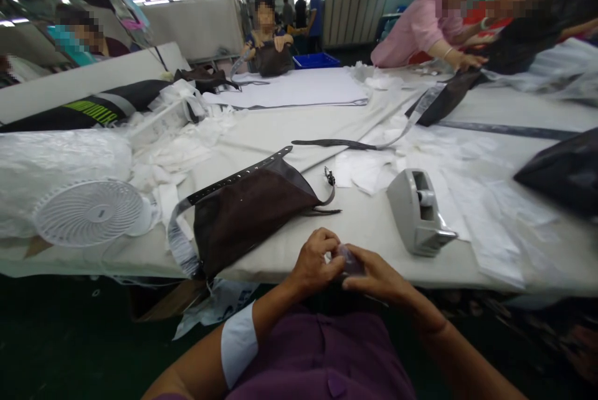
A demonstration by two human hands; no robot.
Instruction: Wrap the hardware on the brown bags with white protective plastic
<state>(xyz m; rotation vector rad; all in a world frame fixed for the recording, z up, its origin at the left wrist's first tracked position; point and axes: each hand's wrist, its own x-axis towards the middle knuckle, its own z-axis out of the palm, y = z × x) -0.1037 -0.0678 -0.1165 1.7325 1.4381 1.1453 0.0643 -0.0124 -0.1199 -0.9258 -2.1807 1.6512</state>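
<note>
Both my hands meet at the table's front edge, just in front of my body. My left hand is closed, its fingers pinching at a small translucent plastic piece. Around the other side of that piece curl the fingers of my right hand. What exactly the piece is, I cannot make out. Beyond my left hand lies a dark brown bag with an eyeleted strap along its top and a buckle at the right end. A grey tape dispenser stands on the table to the right of my hands.
A white fan lies at the left beside plastic wrapping. White paper sheets spread over the right side. Across the table, one person holds a brown bag; another, in a pink sleeve, handles a dark bag. A blue crate stands behind.
</note>
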